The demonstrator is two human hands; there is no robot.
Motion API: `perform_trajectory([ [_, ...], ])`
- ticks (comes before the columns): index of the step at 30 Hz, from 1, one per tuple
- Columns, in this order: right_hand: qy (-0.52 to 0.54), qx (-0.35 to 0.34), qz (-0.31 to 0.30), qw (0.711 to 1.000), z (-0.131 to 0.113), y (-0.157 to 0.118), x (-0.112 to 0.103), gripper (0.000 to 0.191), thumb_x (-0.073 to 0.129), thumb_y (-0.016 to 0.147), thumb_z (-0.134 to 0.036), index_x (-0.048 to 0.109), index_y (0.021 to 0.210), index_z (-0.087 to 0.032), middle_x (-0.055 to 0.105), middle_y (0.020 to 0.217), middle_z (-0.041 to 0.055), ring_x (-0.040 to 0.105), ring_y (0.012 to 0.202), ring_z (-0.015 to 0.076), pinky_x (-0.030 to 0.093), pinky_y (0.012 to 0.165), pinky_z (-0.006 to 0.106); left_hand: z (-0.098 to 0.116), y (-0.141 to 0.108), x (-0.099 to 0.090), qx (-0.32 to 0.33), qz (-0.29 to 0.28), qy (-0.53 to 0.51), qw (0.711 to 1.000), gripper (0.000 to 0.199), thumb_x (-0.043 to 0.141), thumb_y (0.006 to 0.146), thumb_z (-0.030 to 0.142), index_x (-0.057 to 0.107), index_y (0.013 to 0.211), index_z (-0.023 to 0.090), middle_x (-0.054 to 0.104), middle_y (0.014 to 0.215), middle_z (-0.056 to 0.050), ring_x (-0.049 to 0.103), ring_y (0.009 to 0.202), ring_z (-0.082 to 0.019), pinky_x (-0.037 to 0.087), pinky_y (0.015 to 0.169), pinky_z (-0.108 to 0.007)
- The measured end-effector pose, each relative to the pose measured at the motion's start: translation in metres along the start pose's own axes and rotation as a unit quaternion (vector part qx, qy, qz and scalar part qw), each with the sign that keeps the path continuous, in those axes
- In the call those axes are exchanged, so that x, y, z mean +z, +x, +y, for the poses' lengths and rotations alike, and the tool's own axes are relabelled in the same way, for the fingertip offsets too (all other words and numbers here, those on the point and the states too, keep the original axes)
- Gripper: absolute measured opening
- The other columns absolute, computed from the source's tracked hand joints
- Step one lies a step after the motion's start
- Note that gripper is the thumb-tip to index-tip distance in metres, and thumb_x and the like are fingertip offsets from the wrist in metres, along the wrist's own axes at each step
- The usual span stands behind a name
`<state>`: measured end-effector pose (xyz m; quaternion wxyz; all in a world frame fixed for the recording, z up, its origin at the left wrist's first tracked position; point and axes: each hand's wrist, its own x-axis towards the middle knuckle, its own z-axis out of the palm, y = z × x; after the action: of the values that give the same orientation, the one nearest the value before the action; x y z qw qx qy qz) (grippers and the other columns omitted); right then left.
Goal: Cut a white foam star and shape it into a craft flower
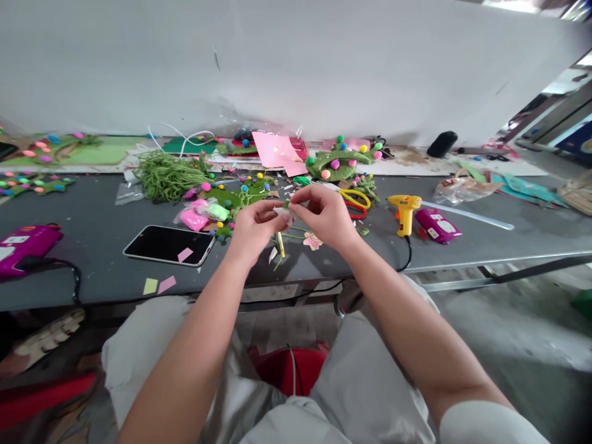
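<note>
My left hand (pixel 252 233) and my right hand (pixel 327 217) meet above the front of the grey table. Between my left fingertips is a small white piece (pixel 281 211), thin like paper or felt. A small green bit (pixel 285 203) shows at its top, pinched by my right fingertips; its exact kind is too small to tell. Below the hands lie a thin yellow stick (pixel 280 245) and a pink flower-shaped piece (pixel 313 241). Scissors with yellow and red handles (pixel 356 200) lie just beyond my right hand.
A yellow glue gun (pixel 405 213) stands at the right beside a purple device (pixel 437 226). A black phone (pixel 169 245) lies at the left. Behind are a heap of green yarn (pixel 169 176), pink paper (pixel 277 153) and a green felt piece with coloured pompoms (pixel 340 165).
</note>
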<state>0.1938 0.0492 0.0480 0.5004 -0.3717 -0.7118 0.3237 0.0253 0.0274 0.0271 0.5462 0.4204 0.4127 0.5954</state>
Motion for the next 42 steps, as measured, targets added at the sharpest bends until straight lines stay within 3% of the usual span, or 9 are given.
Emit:
perform_trajectory([
  [8,-0.022,-0.015,0.009,1.0,-0.004,-0.006,0.008,0.015,0.07,0.087,-0.023,0.076,0.099,-0.017,0.075,0.089,0.0008,0.045,0.058,0.0077,0.039,0.057,0.026,0.001,0.005,-0.003,0.03,0.067,-0.077,0.994,0.049,0.099,0.051,0.027,0.076,0.093,0.018,0.079,0.081,-0.002,0.075,0.078,-0.017,0.06,0.082,-0.034],
  [15,-0.021,-0.026,-0.002,0.999,-0.006,-0.008,0.012,0.019,0.067,0.091,-0.024,0.078,0.101,-0.014,0.074,0.089,0.0046,0.049,0.062,0.0098,0.041,0.059,0.027,0.003,0.009,-0.008,0.035,0.062,-0.112,0.991,0.051,0.1,0.049,0.026,0.076,0.095,0.02,0.077,0.079,0.0,0.071,0.072,-0.014,0.054,0.07,-0.026],
  [20,0.029,0.024,-0.001,0.999,-0.007,-0.006,0.013,0.03,0.07,0.092,-0.045,0.075,0.086,-0.016,0.065,0.071,0.0011,0.047,0.061,0.0108,0.037,0.056,0.027,0.002,0.007,-0.005,0.053,0.042,-0.107,0.992,0.051,0.101,0.05,0.027,0.075,0.093,0.019,0.069,0.067,0.004,0.067,0.065,-0.012,0.052,0.068,-0.025],
  [23,0.089,0.073,0.003,0.993,-0.006,-0.004,0.015,0.042,0.08,0.081,-0.056,0.072,0.08,-0.015,0.06,0.066,-0.0004,0.044,0.06,0.0099,0.033,0.054,0.026,0.002,0.005,-0.003,0.064,0.035,-0.101,0.992,0.048,0.101,0.052,0.027,0.075,0.093,0.019,0.072,0.07,0.003,0.068,0.068,-0.012,0.053,0.07,-0.025],
  [30,0.2,0.132,-0.007,0.971,-0.009,-0.004,0.019,0.049,0.088,0.071,-0.059,0.066,0.086,-0.018,0.048,0.057,-0.008,0.031,0.05,0.0055,0.02,0.047,0.025,0.003,0.002,-0.002,0.071,0.007,-0.111,0.991,0.048,0.1,0.057,0.026,0.076,0.098,0.023,0.08,0.085,0.0,0.074,0.078,-0.014,0.055,0.074,-0.025],
  [35,0.224,0.133,0.014,0.965,-0.012,-0.005,0.021,0.049,0.09,0.069,-0.058,0.07,0.086,-0.017,0.053,0.061,-0.006,0.036,0.052,0.0059,0.026,0.049,0.025,0.0,0.002,-0.004,0.074,-0.008,-0.114,0.991,0.045,0.099,0.06,0.027,0.076,0.099,0.024,0.081,0.089,0.0,0.072,0.075,-0.012,0.053,0.068,-0.023],
  [42,0.207,0.127,0.039,0.969,-0.01,-0.006,0.023,0.048,0.088,0.07,-0.059,0.072,0.084,-0.015,0.059,0.066,-0.0024,0.047,0.059,0.0088,0.038,0.055,0.025,-0.001,0.001,-0.004,0.077,-0.005,-0.082,0.994,0.046,0.098,0.063,0.031,0.076,0.102,0.024,0.081,0.093,-0.001,0.074,0.08,-0.015,0.057,0.072,-0.025],
])
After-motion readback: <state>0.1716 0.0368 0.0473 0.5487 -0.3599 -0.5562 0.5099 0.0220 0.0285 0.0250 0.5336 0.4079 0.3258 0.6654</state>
